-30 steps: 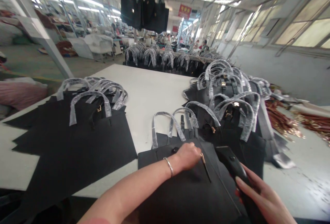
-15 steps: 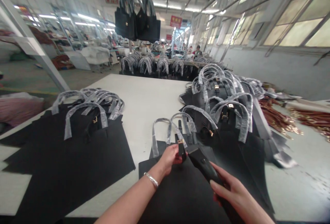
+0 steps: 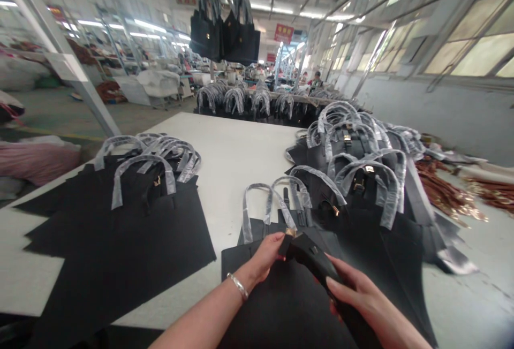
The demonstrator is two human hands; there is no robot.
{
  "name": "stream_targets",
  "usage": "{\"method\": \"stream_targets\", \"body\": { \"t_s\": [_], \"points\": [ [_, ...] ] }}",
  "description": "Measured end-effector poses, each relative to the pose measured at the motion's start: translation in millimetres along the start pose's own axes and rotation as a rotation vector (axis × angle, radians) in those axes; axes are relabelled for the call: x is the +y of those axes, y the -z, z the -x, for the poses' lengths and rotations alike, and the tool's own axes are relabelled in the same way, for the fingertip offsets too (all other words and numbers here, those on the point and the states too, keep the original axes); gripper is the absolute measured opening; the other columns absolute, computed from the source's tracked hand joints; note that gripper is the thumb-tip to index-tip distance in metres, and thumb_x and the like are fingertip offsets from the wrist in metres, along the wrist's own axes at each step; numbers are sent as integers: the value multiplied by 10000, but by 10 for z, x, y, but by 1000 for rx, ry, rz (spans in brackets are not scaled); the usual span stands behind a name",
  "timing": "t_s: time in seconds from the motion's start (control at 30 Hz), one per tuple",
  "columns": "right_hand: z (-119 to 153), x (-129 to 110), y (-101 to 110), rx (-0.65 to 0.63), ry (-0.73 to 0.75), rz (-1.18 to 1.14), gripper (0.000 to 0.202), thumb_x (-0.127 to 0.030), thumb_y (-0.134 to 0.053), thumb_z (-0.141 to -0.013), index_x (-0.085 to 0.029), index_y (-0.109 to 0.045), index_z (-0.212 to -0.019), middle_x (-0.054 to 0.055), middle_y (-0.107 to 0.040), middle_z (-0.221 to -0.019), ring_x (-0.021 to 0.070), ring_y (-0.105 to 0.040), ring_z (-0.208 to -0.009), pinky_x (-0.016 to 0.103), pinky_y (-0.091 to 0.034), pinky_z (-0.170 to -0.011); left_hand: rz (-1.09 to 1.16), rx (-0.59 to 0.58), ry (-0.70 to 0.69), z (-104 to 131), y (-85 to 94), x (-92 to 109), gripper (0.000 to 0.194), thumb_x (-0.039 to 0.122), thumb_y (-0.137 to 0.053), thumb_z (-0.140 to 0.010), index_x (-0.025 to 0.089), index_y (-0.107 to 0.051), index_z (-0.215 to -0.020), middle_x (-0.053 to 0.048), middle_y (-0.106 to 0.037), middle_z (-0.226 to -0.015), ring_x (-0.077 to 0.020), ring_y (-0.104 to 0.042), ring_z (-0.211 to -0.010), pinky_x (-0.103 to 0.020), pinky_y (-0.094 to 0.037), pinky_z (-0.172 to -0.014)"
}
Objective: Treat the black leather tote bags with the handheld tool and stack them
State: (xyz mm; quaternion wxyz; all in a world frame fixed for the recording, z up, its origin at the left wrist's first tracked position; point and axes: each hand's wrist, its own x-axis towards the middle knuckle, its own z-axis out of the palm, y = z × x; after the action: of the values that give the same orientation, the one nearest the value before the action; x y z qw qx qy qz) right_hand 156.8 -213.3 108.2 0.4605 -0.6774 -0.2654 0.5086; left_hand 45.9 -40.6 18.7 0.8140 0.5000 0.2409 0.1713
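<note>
The left hand (image 3: 264, 257) clamps its fingers on a strap (image 3: 285, 245), the right hand (image 3: 357, 286) on a black tool (image 3: 315, 259); one bag (image 3: 277, 306) appears mid-work, progress on flanking bags (image 3: 128, 244) unclear.

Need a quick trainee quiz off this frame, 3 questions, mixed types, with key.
1. Multiple choice: what does the right hand hold?
a) scissors
b) a black handheld tool
c) a brush

2. True or false: the silver bracelet is worn on the left wrist.

3. Fill in: the small metal fitting just beyond the left hand is ____-coloured.

Key: 1 b; 2 true; 3 gold
</note>
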Motion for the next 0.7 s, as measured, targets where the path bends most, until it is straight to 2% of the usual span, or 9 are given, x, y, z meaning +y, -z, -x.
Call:
{"method": "stream_targets", "body": {
  "t_s": [0.1,0.2,0.3,0.47,0.63,0.7],
  "points": [
    [-57,-27,-17,108,53,-7,792,-510,-642,-803,-147,-353,-1445,-38,-615,-594,142,-570,-549,239,-426,-534,0,20,44,1,-16,6,415,529,-635,-701,119,-613,-754,-70,-659,-683,-135,-563,-607,-224,-328,-544],
    [-54,-42,24,163,58,-16,838,-519,-663,-783,-139,-330,-1451,-42,-604,-602,143,-561,-557,244,-426,-541,0,98,83,-12,-39,26,392,490,-611,-703,104,-620,-768,-123,-695,-735,-140,-583,-595,-221,-332,-527],
    [17,3,68,118,23,28,843,-522,-655,-787,-145,-318,-1462,-37,-610,-601,151,-568,-566,249,-424,-543,-2,136,103,-45,-50,-2,387,496,-625,-693,114,-610,-754,-96,-674,-694,-134,-569,-571,-223,-347,-522],
    [45,117,24,27,-24,83,799,-506,-650,-800,-145,-356,-1449,-31,-616,-602,145,-566,-559,243,-423,-536,-28,141,27,-82,-79,-110,383,518,-634,-675,146,-556,-625,16,-497,-537,-96,-431,-467,-232,-303,-470],
    [7,104,40,99,-23,13,810,-550,-639,-806,-187,-328,-1460,-7,-654,-675,154,-591,-611,242,-442,-551,13,91,-3,-42,-54,-64,390,512,-647,-680,133,-596,-756,-25,-599,-696,-95,-474,-567,-216,-277,-519],
    [43,90,72,92,-60,-5,825,-571,-664,-777,-192,-362,-1444,2,-665,-687,155,-598,-608,238,-444,-546,38,74,-7,-26,-29,-48,408,515,-674,-673,137,-594,-804,-7,-587,-719,-83,-464,-587,-207,-283,-547]
  ]
}}
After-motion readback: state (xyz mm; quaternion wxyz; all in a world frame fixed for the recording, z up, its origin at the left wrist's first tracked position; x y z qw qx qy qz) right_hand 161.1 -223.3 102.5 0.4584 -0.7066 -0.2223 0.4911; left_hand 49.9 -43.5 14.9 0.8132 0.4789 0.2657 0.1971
